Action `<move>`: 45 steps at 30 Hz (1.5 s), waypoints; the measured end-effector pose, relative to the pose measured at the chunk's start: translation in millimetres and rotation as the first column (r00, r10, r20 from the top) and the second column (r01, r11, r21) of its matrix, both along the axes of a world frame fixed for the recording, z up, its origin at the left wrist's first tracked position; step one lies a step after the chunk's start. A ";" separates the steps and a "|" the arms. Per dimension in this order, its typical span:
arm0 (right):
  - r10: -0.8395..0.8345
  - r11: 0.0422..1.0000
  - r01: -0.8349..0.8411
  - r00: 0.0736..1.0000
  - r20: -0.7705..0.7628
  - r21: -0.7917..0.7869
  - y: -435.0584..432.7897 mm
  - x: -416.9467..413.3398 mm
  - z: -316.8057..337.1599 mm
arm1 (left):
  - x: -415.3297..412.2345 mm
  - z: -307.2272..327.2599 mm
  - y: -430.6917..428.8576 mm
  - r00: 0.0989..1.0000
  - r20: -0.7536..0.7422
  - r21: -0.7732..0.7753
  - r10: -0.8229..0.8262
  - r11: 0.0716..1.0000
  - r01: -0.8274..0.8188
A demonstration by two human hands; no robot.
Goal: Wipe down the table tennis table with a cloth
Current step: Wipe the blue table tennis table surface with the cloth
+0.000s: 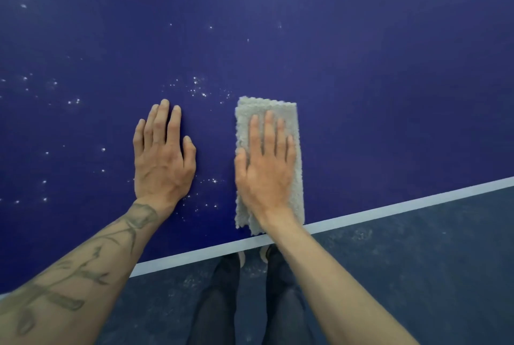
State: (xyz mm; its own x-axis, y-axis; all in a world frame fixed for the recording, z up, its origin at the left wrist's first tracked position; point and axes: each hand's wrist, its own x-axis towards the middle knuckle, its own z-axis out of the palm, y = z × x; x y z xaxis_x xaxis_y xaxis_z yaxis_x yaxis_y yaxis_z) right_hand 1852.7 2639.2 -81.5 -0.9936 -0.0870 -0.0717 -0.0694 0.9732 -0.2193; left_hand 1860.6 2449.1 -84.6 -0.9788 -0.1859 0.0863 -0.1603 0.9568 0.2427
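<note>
The dark blue table tennis table [361,80] fills most of the view, with a white border line [389,209] along its near edge. A folded grey cloth [278,107] lies flat on it near that edge. My right hand [267,166] presses flat on the cloth, fingers straight. My left hand [162,155] rests flat on the bare table to the left of the cloth, fingers straight, holding nothing. Small white specks [199,88] dot the surface left of and beyond the cloth.
Below the table's edge is a dark grey floor [417,275]. My legs in dark trousers [222,303] stand close to the edge.
</note>
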 end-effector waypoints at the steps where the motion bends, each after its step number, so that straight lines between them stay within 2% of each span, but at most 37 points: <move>1: 0.090 0.996 -0.090 0.996 0.000 -0.017 -12.2 11.0 -1.0 | -0.4 -0.3 0.1 1.000 -0.001 0.000 -0.005 1.000 0.005; 3: 0.264 0.964 -0.264 0.964 0.001 -0.040 -12.5 31.5 -0.6 | -0.6 0.6 -0.1 1.000 0.003 -0.001 -0.011 1.000 0.011; 5: 0.338 0.941 -0.338 0.941 0.008 -0.026 13.8 35.2 2.9 | -1.5 3.0 -0.8 1.000 0.014 0.011 -0.007 1.000 0.007; 7: 0.262 0.964 -0.264 0.964 0.043 0.041 48.9 22.2 7.9 | -1.5 4.6 -0.4 1.000 0.026 0.019 0.000 1.000 -0.001; 9: 0.085 0.991 -0.091 0.995 0.058 0.100 67.5 -4.6 10.5 | -0.9 4.5 0.1 0.999 0.032 0.011 0.005 1.000 -0.005; 11: -0.079 0.993 0.076 0.996 0.034 0.095 55.1 -34.3 12.0 | -1.0 4.1 -1.0 0.999 0.036 0.004 0.003 1.000 -0.003; 13: -0.149 0.987 0.148 0.989 0.008 0.060 19.8 -50.7 9.1 | -1.1 3.9 -1.5 0.999 0.033 0.001 -0.001 1.000 0.001; 15: -0.064 0.998 0.064 0.998 -0.003 0.022 -13.7 -44.8 3.8 | -1.2 3.7 -1.2 1.000 0.028 0.003 -0.002 1.000 0.002; 17: 0.143 0.990 -0.143 0.990 0.000 0.000 -26.2 -15.9 2.1 | -1.2 3.1 -1.0 1.000 0.028 0.004 -0.013 1.000 0.012; 19: 0.339 0.941 -0.339 0.941 0.005 -0.012 -5.1 7.9 3.4 | -1.5 3.4 -0.6 0.999 0.029 0.004 -0.015 1.000 0.015; 21: 0.398 0.917 -0.398 0.917 0.026 0.016 34.2 8.2 7.0 | -1.7 3.8 -0.8 0.999 0.037 0.013 -0.005 1.000 0.005; 22: 0.354 0.933 -0.356 0.934 0.047 0.046 52.3 -0.9 9.3 | -1.7 3.8 -1.2 0.999 0.040 0.016 -0.001 1.000 0.000; 24: 0.162 0.980 -0.168 0.985 0.065 0.104 70.0 -31.6 12.2 | -1.3 3.9 -1.6 0.999 0.046 0.017 0.001 1.000 -0.002; 26: -0.045 0.993 0.040 0.998 0.050 0.108 56.8 -66.4 14.1 | -1.3 4.8 -2.0 0.999 0.053 0.015 -0.006 1.000 0.005; 28: -0.138 0.988 0.135 0.990 0.034 0.081 20.3 -87.0 10.9 | -1.6 5.5 -1.6 0.998 0.057 0.013 -0.009 1.000 0.008; 30: -0.054 0.998 0.053 0.998 0.022 0.041 -15.4 -81.8 8.5 | -1.7 6.4 -1.3 0.998 0.060 0.016 -0.009 1.000 0.008; 31: 0.057 0.998 -0.058 0.998 0.015 0.031 -26.8 -68.2 7.8 | -1.6 6.7 -1.3 0.998 0.059 0.017 -0.011 1.000 0.010; 33: 0.323 0.946 -0.323 0.946 0.016 0.019 -23.3 -35.6 8.9 | -1.3 7.9 -1.1 0.998 0.056 0.016 -0.016 1.000 0.015; 35: 0.460 0.887 -0.461 0.887 0.018 0.029 10.2 -26.0 9.5 | -1.6 8.8 -1.0 0.998 0.058 0.021 -0.013 1.000 0.012; 37: 0.410 0.908 -0.413 0.911 0.048 0.074 45.1 -42.7 11.8 | -1.9 8.7 -0.4 0.998 0.064 0.027 -0.006 1.000 0.004; 40: 0.117 0.988 -0.122 0.991 0.058 0.096 53.4 -90.9 15.4 | -1.9 8.1 -0.7 0.998 0.069 0.017 -0.006 1.000 0.005; 42: -0.046 0.996 0.044 0.998 0.031 0.075 25.2 -113.0 13.6 | -1.9 6.9 -1.4 0.997 0.072 0.012 -0.008 1.000 0.007; 44: -0.052 0.998 0.051 0.999 0.011 0.045 -11.3 -115.8 8.8 | -2.2 5.2 -1.9 0.998 0.070 0.005 -0.005 1.000 0.005; 45: 0.018 0.999 -0.018 1.000 0.004 0.029 -26.1 -108.3 7.4 | -2.2 4.6 -1.7 0.998 0.064 0.002 -0.005 1.000 0.005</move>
State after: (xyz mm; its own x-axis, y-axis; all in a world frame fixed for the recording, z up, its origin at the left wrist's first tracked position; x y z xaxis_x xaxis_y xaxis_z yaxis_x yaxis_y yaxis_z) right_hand 1744.4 2613.1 -74.1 -0.9917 -0.1026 -0.0780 -0.0861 0.9778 -0.1910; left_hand 1858.4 2447.4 -80.0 -0.9832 -0.1814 0.0226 -0.1712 0.9570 0.2341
